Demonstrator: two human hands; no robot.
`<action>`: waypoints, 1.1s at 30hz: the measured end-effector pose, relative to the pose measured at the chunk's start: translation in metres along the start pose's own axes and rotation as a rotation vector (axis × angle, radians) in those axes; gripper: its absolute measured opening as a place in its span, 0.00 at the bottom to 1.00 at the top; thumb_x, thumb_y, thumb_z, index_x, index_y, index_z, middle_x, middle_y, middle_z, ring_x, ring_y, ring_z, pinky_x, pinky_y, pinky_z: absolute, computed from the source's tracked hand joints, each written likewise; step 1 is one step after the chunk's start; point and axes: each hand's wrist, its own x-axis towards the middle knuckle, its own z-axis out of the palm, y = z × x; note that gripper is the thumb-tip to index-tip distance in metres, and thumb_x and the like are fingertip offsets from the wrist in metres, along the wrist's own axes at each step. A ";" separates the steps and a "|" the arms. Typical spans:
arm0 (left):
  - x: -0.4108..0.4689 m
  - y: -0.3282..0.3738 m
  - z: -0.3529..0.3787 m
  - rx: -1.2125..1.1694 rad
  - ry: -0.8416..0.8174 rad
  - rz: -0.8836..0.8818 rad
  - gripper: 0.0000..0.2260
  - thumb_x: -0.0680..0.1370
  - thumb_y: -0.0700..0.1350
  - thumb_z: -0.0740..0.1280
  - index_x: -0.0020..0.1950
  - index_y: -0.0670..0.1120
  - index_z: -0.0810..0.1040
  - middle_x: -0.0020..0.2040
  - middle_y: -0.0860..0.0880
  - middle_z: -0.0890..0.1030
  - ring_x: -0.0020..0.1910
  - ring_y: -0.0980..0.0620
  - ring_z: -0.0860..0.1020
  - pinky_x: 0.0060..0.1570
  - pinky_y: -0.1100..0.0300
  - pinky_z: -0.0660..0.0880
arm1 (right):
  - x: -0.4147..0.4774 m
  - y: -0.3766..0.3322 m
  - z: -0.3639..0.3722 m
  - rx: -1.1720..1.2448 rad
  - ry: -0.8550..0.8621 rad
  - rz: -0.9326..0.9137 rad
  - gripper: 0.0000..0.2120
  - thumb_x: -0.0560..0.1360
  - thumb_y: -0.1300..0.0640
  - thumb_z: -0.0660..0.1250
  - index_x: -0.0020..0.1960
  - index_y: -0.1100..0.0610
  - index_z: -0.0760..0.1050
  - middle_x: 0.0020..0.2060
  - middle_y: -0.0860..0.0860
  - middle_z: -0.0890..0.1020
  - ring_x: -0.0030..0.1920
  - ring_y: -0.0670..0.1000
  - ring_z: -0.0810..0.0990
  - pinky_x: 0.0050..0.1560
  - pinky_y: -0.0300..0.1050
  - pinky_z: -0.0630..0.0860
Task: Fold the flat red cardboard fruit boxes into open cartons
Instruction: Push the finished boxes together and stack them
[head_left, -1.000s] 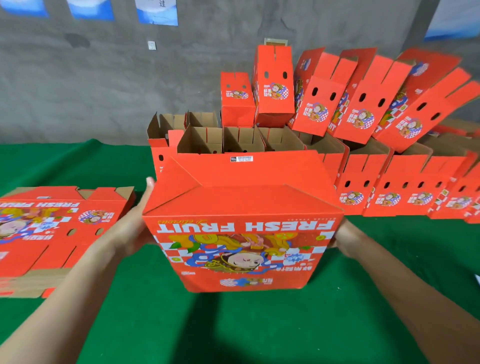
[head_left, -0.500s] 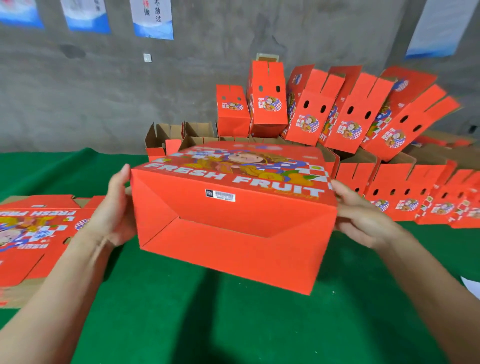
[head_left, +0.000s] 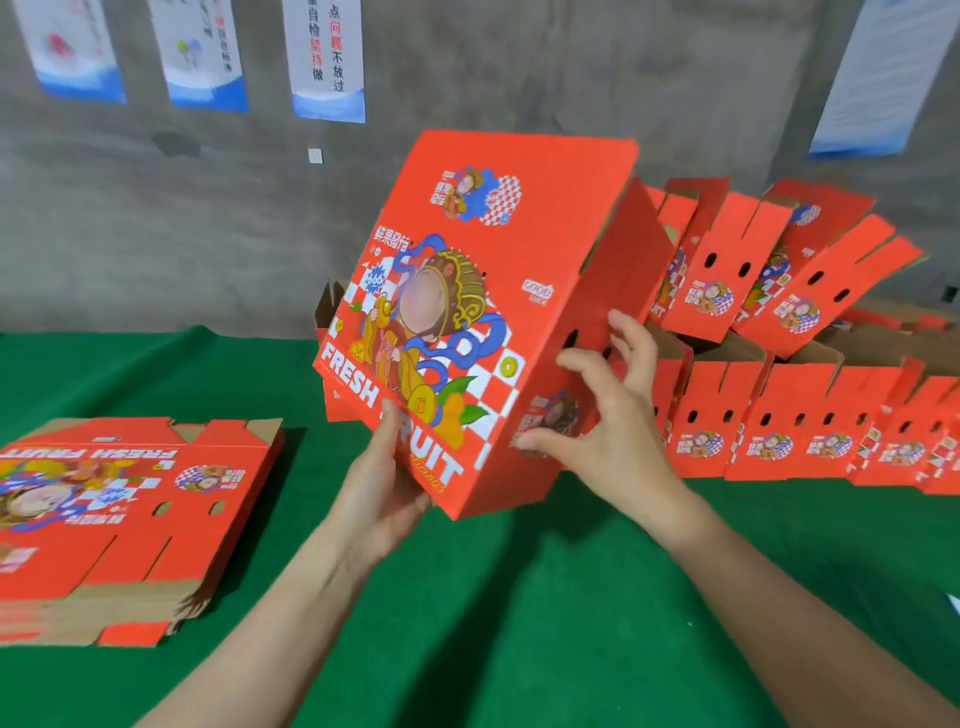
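Above the green table cover (head_left: 519, 597), mid-frame: red carton (head_left: 467, 312) held clear of the surface and tilted, with the FRESH FRUIT face toward the camera, one corner lowest and the top edge up against the grey wall (head_left: 156, 234). Left hand (head_left: 384, 499) grips the lower edge, thumb on the printed face and fingers underneath; right hand (head_left: 608, 421) is spread wide, fingertips resting on the holed side panel, not closed round it. Bare green cloth lies below and in front of the carton; the stack of flat boxes (head_left: 119, 519) sits well apart at left, and rows of folded cartons (head_left: 805, 415) crowd close behind at right.
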 end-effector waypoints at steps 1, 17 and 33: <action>0.003 0.000 0.001 -0.120 0.024 -0.013 0.30 0.69 0.63 0.62 0.67 0.49 0.74 0.61 0.47 0.81 0.59 0.48 0.79 0.52 0.46 0.79 | -0.002 -0.004 0.007 -0.003 0.004 -0.021 0.29 0.59 0.56 0.82 0.57 0.54 0.76 0.73 0.51 0.50 0.72 0.38 0.50 0.68 0.24 0.47; 0.018 0.026 -0.059 -0.096 0.280 0.154 0.23 0.72 0.64 0.59 0.55 0.48 0.77 0.46 0.47 0.85 0.43 0.47 0.84 0.33 0.49 0.81 | 0.004 -0.038 0.097 -0.114 -0.113 -0.007 0.32 0.72 0.47 0.72 0.72 0.37 0.61 0.74 0.54 0.50 0.68 0.55 0.61 0.67 0.53 0.66; 0.074 0.129 -0.113 0.033 0.421 0.330 0.18 0.84 0.48 0.53 0.69 0.42 0.72 0.44 0.46 0.83 0.39 0.54 0.81 0.38 0.59 0.80 | 0.130 -0.081 0.182 -0.096 -0.269 -0.183 0.32 0.71 0.55 0.72 0.65 0.33 0.59 0.64 0.52 0.53 0.47 0.62 0.78 0.55 0.54 0.74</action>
